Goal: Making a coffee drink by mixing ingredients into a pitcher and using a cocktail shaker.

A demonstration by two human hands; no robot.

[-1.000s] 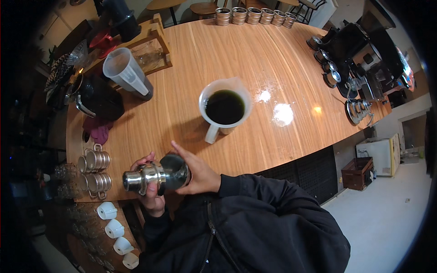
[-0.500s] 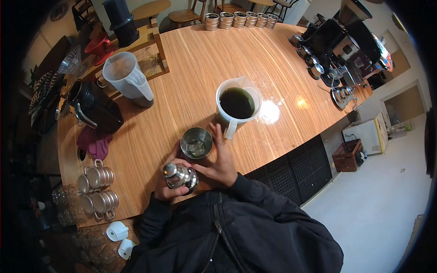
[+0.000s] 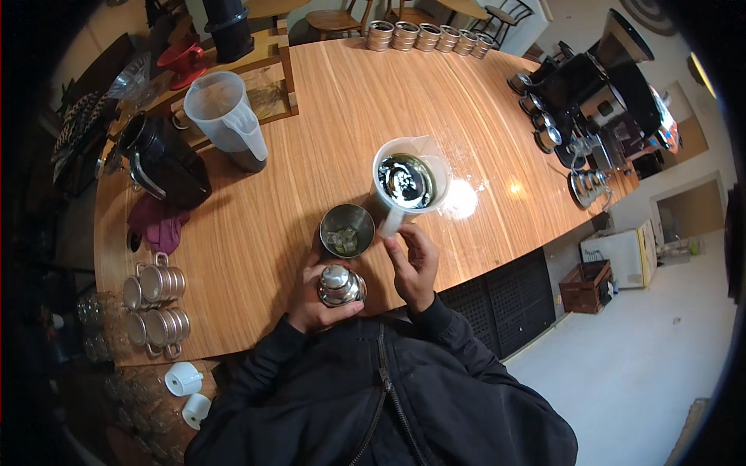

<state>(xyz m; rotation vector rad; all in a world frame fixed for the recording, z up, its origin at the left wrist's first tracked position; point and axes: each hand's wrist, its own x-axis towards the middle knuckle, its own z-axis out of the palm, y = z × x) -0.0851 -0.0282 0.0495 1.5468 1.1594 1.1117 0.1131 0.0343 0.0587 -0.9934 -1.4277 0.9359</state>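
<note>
My left hand (image 3: pixel 309 299) is closed around a shiny domed cocktail shaker top (image 3: pixel 339 286), near the table's front edge. Its fingers also reach along the side of a metal shaker tin (image 3: pixel 347 237), which has ice cubes (image 3: pixel 343 239) inside. Just to the right, my right hand (image 3: pixel 416 264) has its thumb and curled fingers at the handle of a translucent plastic jug (image 3: pixel 439 159). Dark greenish liquid (image 3: pixel 406 180) in the jug shows bright, rippled reflections. Part of the grip on the handle is hard to make out.
Left on the wooden table (image 3: pixel 334 116) are another plastic jug (image 3: pixel 214 105), a black pitcher (image 3: pixel 175 167), a purple cloth (image 3: pixel 158 221) and metal mugs (image 3: pixel 161 283). Metal cups (image 3: pixel 429 37) line the far edge. A coffee grinder (image 3: pixel 622 39) and espresso machine (image 3: pixel 579 93) stand at right.
My right hand has left the shaker tin's side and moved right to the jug's handle. The liquid's surface, smooth before, now shows broken reflections. The left hand keeps the shaker top.
</note>
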